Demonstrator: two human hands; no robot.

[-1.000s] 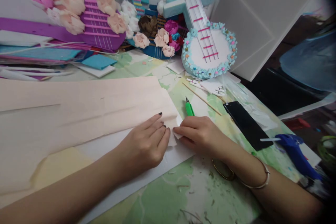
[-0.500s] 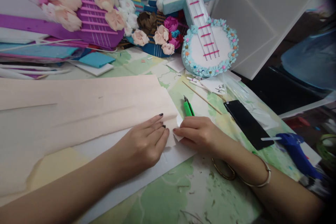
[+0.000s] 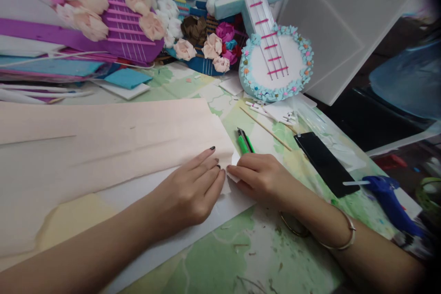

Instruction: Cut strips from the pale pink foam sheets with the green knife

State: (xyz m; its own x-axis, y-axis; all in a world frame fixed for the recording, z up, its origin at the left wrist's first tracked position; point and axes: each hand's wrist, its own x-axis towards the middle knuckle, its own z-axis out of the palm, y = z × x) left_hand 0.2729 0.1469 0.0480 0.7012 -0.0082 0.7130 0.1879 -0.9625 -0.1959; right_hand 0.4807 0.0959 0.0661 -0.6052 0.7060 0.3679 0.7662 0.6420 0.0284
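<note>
A long sheet of peach crepe paper (image 3: 161,121) lies over a white board (image 3: 165,234). My left hand (image 3: 193,188) rests at the sheet's right end, its thumb and forefinger closed at the paper's edge and the little finger stretched out. Close beside it, my right hand (image 3: 260,174) is closed, thumb and forefinger pinching near the same corner. From behind its knuckles sticks a green utility knife (image 3: 245,141), blade pointing up and away; its rear end is hidden by the hand.
Decorated model guitars stand at the back, including a light blue one (image 3: 268,62) and a purple one (image 3: 132,32). At right lie a wooden skewer (image 3: 265,128), a black phone-like slab (image 3: 324,163) and a blue glue gun (image 3: 389,202). Foam sheets (image 3: 127,78) are at left.
The utility knife's blade has swung slightly to the left. My left hand has moved a little to the right, nearer my right fingertips. The paper has hardly shifted.
</note>
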